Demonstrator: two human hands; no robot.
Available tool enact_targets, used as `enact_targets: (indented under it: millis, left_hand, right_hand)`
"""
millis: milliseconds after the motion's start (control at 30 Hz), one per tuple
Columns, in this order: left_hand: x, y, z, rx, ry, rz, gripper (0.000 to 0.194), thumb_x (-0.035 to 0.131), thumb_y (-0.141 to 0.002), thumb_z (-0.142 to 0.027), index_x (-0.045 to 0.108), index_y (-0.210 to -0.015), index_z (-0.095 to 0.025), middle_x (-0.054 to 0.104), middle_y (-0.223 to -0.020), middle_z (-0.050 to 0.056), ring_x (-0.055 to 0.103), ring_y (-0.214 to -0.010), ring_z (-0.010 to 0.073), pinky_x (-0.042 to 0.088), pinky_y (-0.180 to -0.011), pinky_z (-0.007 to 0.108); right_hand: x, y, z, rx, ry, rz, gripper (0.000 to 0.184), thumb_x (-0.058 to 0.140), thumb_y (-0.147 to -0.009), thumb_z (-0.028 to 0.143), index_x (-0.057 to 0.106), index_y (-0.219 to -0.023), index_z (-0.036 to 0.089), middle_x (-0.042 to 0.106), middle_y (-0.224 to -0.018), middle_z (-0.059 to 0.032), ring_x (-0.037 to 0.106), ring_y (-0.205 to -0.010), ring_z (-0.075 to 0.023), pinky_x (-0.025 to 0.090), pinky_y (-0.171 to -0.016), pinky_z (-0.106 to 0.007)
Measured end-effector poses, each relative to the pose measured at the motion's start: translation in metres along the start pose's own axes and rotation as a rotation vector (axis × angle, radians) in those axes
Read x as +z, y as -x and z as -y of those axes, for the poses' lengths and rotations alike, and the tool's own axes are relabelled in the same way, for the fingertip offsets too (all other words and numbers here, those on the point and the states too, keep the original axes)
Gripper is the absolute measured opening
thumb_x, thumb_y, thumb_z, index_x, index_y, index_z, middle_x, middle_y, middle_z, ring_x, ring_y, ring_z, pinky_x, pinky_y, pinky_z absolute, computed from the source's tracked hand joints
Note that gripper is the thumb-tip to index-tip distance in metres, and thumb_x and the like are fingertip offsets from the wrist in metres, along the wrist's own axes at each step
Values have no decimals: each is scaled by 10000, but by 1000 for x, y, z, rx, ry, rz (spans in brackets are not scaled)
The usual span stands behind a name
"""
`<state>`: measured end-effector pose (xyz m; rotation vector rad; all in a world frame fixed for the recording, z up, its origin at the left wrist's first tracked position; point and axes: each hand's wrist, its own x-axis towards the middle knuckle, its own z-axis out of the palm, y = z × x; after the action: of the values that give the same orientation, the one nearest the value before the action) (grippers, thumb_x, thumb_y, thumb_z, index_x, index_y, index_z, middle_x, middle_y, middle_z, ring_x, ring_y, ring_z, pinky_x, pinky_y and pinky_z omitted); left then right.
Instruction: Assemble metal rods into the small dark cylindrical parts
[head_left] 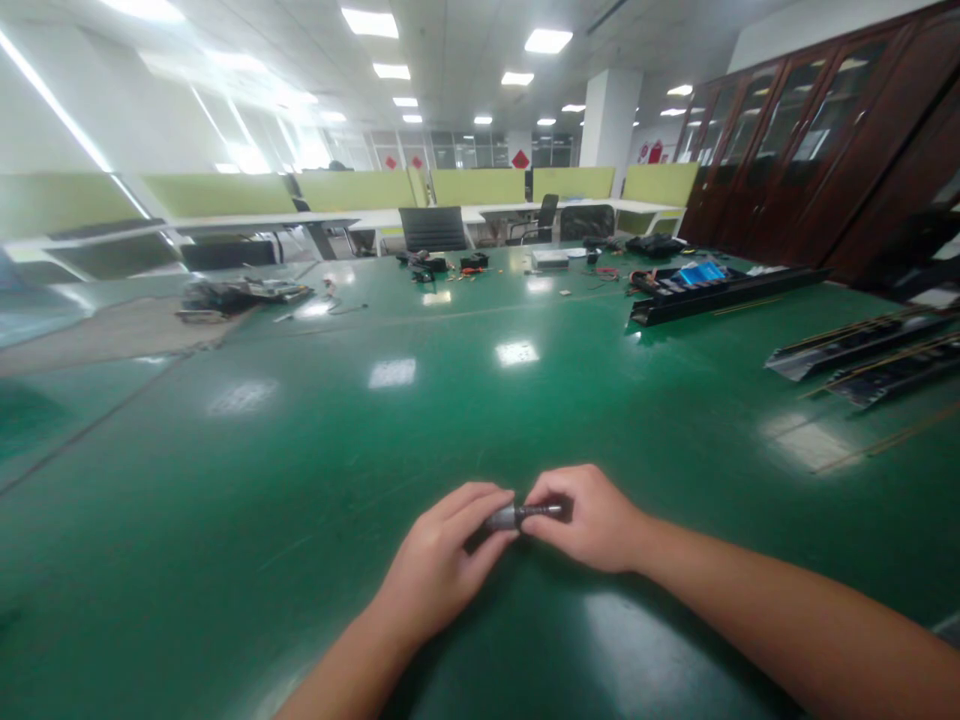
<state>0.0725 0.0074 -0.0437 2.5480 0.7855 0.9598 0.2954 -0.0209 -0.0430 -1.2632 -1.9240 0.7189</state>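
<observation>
A small grey-and-black cylindrical tool [504, 517] lies level between my two hands, just above or on the green tabletop [360, 450]. Its thicker grey body is in my left hand [442, 550], with the thumb and fingers closed round it. The fingers of my right hand [592, 518] pinch the thinner dark end, which has a shiny metal tip. My fingers cover part of the tool, so its exact kind cannot be made out. The two hands are close together, fingertips nearly meeting.
Long black metal channels [720, 297] and thin rods lie at the right, one channel carrying a blue item [702, 272]. Scattered dark parts [427, 262] and a white box [550, 260] sit along the far edge. A pile of parts [240, 292] rests at the far left.
</observation>
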Motion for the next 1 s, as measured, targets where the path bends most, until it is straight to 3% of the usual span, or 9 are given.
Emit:
enact_targets:
  millis: [1000]
  left_hand:
    - [-1,0,1,7,-20,-23,266,630,-907,-217,658,-1171,-206,694,-1093,92,671,-1001,186,584,-882,302]
  right_hand:
    - [-2,1,2,6,21,-8,64,710,-816,242,723,-842,185,709,-762,-5,624,-689,-151,433,-659,-253]
